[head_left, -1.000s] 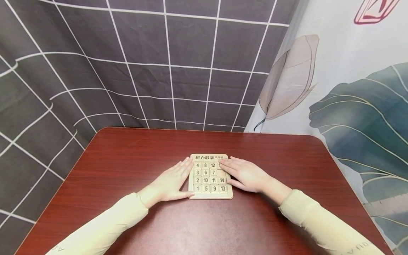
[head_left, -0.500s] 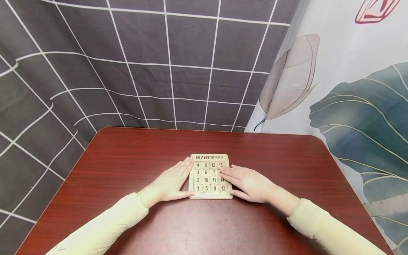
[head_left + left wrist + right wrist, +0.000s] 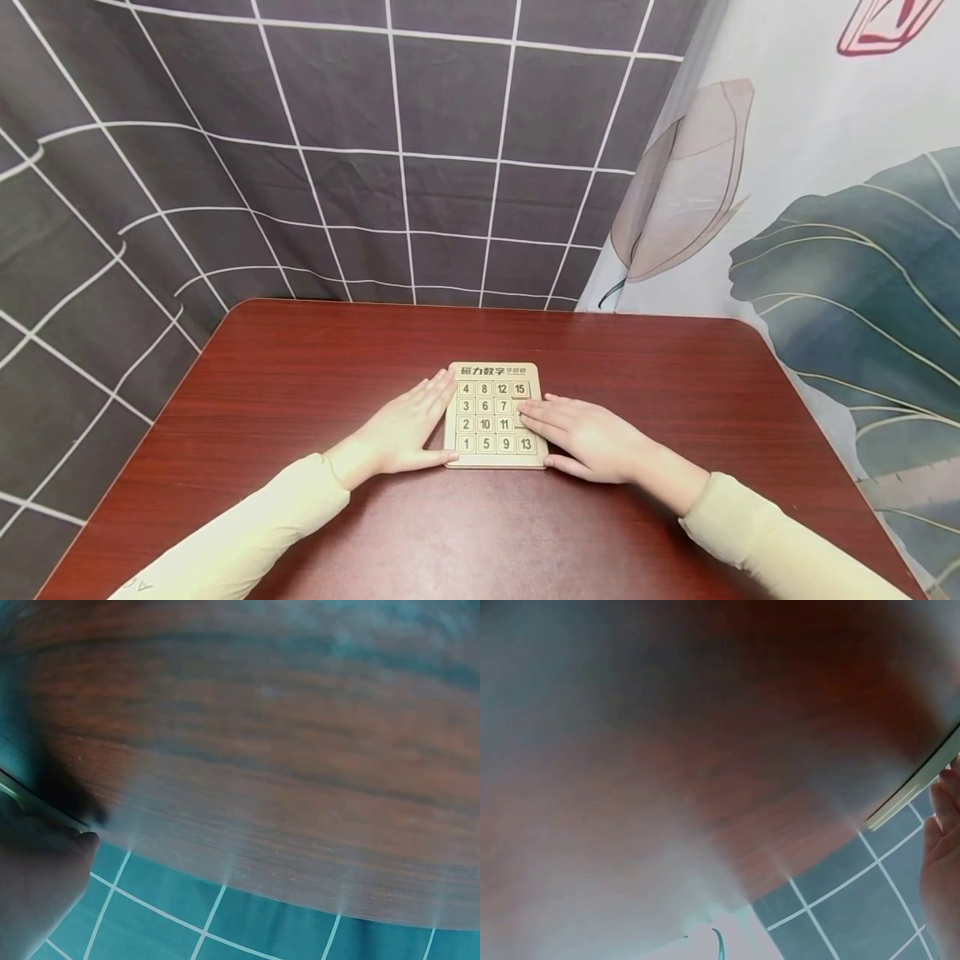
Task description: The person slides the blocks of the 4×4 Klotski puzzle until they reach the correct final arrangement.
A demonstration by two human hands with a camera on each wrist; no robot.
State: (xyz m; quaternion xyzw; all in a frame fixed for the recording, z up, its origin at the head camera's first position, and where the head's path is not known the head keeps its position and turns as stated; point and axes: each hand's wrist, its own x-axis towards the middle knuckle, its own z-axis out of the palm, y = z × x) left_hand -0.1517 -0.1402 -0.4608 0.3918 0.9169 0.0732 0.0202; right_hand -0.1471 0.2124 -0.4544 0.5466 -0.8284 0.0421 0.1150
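Observation:
A pale number sliding puzzle (image 3: 493, 459) lies flat on the table, its numbered tiles in a framed grid. My left hand (image 3: 397, 429) rests along its left edge, fingers straight and thumb at the lower left corner. With straight fingers, my right hand (image 3: 588, 433) reaches over the right edge. Its fingertips touch a tile in the right column, between the 15 tile (image 3: 521, 389) and the 13 tile (image 3: 527, 444), and mostly cover it. The right thumb sits by the lower right edge. In the right wrist view, the puzzle's side (image 3: 911, 787) shows beside the fingers.
The puzzle sits on a red-brown wooden table (image 3: 315, 350) with rounded far corners. Behind it hangs a dark grey curtain (image 3: 450, 100) with a white grid. A white curtain with leaf prints (image 3: 862, 275) hangs to the right.
My right hand has moved from the 15 tile down to the 14 tile below the gap. That tile has shifted upward under its fingertips. My left hand has stayed in place.

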